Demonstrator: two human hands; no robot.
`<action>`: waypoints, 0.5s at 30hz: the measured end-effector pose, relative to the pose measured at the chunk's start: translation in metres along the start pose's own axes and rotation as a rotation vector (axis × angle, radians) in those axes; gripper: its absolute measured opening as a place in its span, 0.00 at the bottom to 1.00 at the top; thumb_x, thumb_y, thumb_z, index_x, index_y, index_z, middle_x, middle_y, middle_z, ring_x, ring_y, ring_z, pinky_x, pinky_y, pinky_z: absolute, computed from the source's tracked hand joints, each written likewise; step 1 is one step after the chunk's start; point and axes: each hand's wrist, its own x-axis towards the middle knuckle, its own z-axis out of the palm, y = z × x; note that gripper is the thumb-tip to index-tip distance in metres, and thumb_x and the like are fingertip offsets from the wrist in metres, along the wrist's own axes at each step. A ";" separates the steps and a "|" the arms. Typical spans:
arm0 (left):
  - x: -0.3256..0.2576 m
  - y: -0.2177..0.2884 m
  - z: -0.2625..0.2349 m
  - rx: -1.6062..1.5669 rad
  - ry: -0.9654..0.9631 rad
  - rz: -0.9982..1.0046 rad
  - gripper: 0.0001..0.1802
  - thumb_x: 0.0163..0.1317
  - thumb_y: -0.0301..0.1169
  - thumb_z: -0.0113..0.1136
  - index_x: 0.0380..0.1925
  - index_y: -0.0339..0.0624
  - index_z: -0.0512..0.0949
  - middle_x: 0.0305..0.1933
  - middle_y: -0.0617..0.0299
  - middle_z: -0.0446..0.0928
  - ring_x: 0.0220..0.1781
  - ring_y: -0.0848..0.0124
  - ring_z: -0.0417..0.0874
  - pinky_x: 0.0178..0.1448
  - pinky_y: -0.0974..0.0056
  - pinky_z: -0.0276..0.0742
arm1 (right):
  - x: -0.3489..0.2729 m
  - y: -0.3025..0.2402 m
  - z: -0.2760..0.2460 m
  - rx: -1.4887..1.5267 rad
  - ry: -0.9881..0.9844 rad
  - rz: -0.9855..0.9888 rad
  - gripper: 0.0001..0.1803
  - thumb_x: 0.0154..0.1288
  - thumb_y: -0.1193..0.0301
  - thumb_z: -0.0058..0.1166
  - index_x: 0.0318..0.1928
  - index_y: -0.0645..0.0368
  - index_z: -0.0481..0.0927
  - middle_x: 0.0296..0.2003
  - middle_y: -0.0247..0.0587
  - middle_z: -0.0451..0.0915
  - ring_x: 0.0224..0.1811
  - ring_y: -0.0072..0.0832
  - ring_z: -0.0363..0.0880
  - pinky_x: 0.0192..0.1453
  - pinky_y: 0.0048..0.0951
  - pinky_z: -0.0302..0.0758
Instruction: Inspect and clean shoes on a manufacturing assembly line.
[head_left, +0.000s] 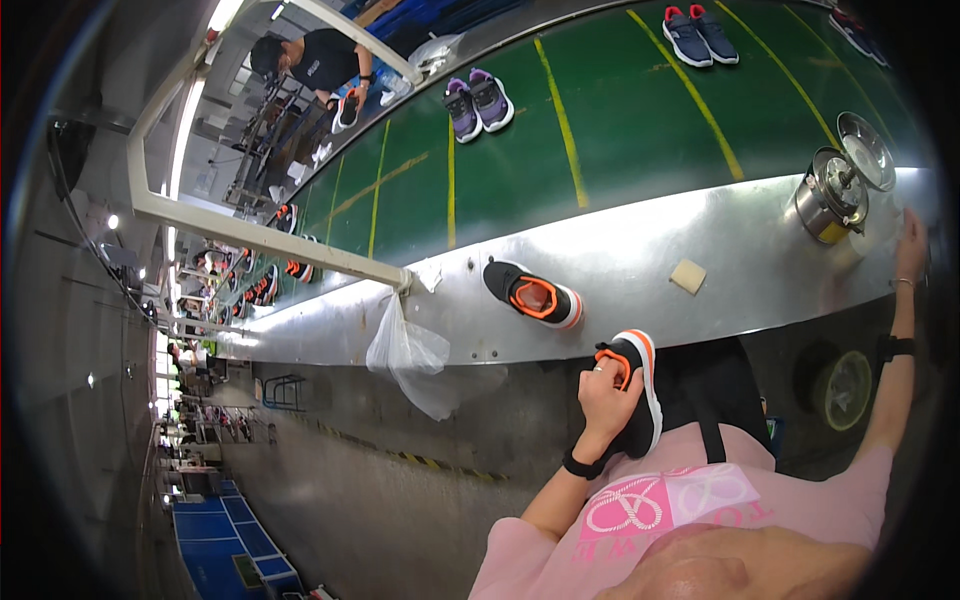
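My left hand [608, 402] is closed on the collar of a black sneaker [645, 395] with orange lining and a white and orange sole, held against my lap. The matching sneaker [535, 298] lies on the metal ledge [620, 255], just beyond my left hand. Far to the right, my right hand [910, 252] reaches out beside a round metal pot [828, 200] whose clear lid [866, 150] is tipped up. The fingers of that hand are dim at the picture's rim, so I cannot make out their grip. A small cream pad [688, 277] rests on the ledge between the sneaker and the pot.
Along the ledge runs a green belt [610, 120] with yellow lines, carrying purple sneakers [478, 105] and navy sneakers [698, 38]. A clear plastic bag [405, 350] hangs off a white frame post [300, 250]. Across the belt another person [325, 62] handles a shoe.
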 end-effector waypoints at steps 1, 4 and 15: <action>0.002 -0.003 0.000 -0.015 0.006 0.008 0.15 0.50 0.36 0.73 0.22 0.42 0.73 0.22 0.58 0.74 0.24 0.58 0.73 0.35 0.57 0.67 | 0.001 0.003 -0.005 -0.005 0.039 0.103 0.18 0.75 0.56 0.53 0.59 0.47 0.83 0.46 0.31 0.86 0.47 0.20 0.81 0.54 0.21 0.74; 0.005 -0.007 0.000 -0.012 -0.013 -0.053 0.16 0.50 0.34 0.73 0.23 0.41 0.73 0.24 0.56 0.74 0.27 0.56 0.74 0.34 0.55 0.69 | -0.029 -0.045 0.011 0.270 0.135 0.017 0.20 0.75 0.56 0.53 0.59 0.52 0.83 0.47 0.30 0.87 0.48 0.17 0.82 0.56 0.19 0.74; 0.004 -0.003 -0.001 0.003 -0.042 -0.002 0.15 0.51 0.31 0.73 0.22 0.42 0.72 0.26 0.59 0.73 0.28 0.58 0.71 0.35 0.57 0.67 | -0.240 -0.302 0.025 0.934 -0.872 0.476 0.06 0.73 0.72 0.55 0.42 0.58 0.84 0.28 0.29 0.80 0.26 0.16 0.77 0.27 0.21 0.74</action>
